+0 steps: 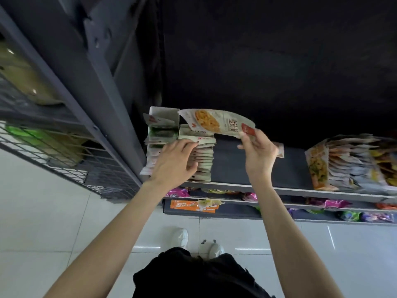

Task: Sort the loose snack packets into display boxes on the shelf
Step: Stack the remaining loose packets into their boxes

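— Across the middle of the frame, what sits on the shelf (253, 164)?
— Left of centre, a display box (163, 117) packed with packets.
— And each hand?
— Left hand (176, 160) presses curled fingers into the row; right hand (257, 151) pinches a loose snack packet (217, 123) above the box.

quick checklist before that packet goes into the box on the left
1. Packet gripped: ok, right hand pinches its right end.
2. Row held ready: ok, left hand rests on the packets in the box, fingers curled into them.
3. Gap for the new packet: cannot tell, the hand covers that part.
4. Packet over the box: ok, its left end hangs above the back of the box.
5. Same kind as the boxed ones: cannot tell, only their top edges show.
6. More loose packets left: ok, a pile lies on the shelf at right.
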### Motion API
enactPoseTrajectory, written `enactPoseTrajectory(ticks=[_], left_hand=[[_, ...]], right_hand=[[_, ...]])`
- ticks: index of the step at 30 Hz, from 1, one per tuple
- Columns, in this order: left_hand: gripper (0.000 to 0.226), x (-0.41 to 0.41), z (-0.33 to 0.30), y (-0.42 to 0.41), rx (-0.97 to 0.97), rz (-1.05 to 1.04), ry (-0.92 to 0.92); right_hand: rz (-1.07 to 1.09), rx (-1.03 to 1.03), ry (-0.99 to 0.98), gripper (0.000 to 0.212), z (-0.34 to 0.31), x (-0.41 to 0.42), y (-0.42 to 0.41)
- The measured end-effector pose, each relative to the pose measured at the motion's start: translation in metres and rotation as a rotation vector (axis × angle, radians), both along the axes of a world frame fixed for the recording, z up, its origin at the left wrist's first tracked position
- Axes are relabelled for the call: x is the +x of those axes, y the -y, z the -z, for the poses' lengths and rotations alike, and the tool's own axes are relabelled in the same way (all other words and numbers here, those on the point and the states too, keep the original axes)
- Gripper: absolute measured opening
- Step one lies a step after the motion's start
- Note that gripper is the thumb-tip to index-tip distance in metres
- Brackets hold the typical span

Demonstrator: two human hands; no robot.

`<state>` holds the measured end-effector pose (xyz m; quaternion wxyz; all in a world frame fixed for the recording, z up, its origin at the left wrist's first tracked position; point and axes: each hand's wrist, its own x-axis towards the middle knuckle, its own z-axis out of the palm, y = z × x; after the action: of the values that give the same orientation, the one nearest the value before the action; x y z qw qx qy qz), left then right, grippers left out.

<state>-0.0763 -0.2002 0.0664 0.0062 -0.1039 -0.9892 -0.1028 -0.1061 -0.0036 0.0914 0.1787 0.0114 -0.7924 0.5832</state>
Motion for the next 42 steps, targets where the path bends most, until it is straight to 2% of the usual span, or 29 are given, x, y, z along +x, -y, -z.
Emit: enactPoseTrajectory(ticks=[4, 7, 9, 13, 16, 20, 23, 25, 28, 31, 36, 39, 42], left_hand=[[0.053, -0.001, 0.008, 0.012, 0.033, 0.064, -0.024], [0.05, -0.003, 0.011, 0.017, 0.041, 0.095, -0.032], [0.047, -0.004, 0.013, 0.017, 0.044, 0.113, -0.054], [0.039, -0.006, 0.015, 0.018, 0.066, 0.121, -0.13], [0.035, -0.007, 0.015, 0.017, 0.089, 0.115, -0.188], [0.033, -0.011, 0.016, 0.018, 0.09, 0.14, -0.229], [0.028, -0.013, 0.015, 0.016, 0.11, 0.13, -0.22], [0.028, -0.012, 0.015, 0.015, 0.13, 0.125, -0.205], [0.03, -0.011, 0.015, 0.017, 0.142, 0.124, -0.205], [0.031, -0.012, 0.016, 0.017, 0.126, 0.118, -0.211], [0.035, -0.007, 0.01, 0.013, 0.172, 0.047, -0.217], [0.032, -0.001, 0.0, -0.004, 0.339, 0.052, -0.349], [0.019, 0.006, -0.011, -0.039, 0.548, 0.177, -0.391]], right_hand=[[-0.059, 0.268, -0.116, 0.018, 0.015, -0.008, 0.009], [-0.119, 0.685, -0.357, 0.024, 0.019, -0.015, 0.008], [-0.125, 0.895, -0.411, 0.031, 0.019, -0.02, 0.012], [-0.15, 1.181, -0.22, 0.047, 0.013, -0.027, 0.044], [-0.166, 1.305, -0.163, 0.052, 0.007, -0.029, 0.05], [-0.136, 1.45, -0.089, 0.04, -0.003, -0.027, 0.047], [-0.254, 1.551, -0.022, 0.027, 0.004, -0.03, 0.065], [-0.268, 1.558, 0.013, 0.025, 0.01, -0.032, 0.072], [-0.222, 1.5, -0.044, 0.039, 0.011, -0.035, 0.067], [-0.266, 1.329, -0.121, 0.043, 0.018, -0.03, 0.06], [-0.222, 1.038, -0.118, 0.044, 0.037, -0.033, 0.055], [-0.134, 0.835, -0.169, 0.026, 0.035, -0.015, 0.028], [0.024, 0.718, -0.1, 0.017, 0.047, 0.004, -0.02]])
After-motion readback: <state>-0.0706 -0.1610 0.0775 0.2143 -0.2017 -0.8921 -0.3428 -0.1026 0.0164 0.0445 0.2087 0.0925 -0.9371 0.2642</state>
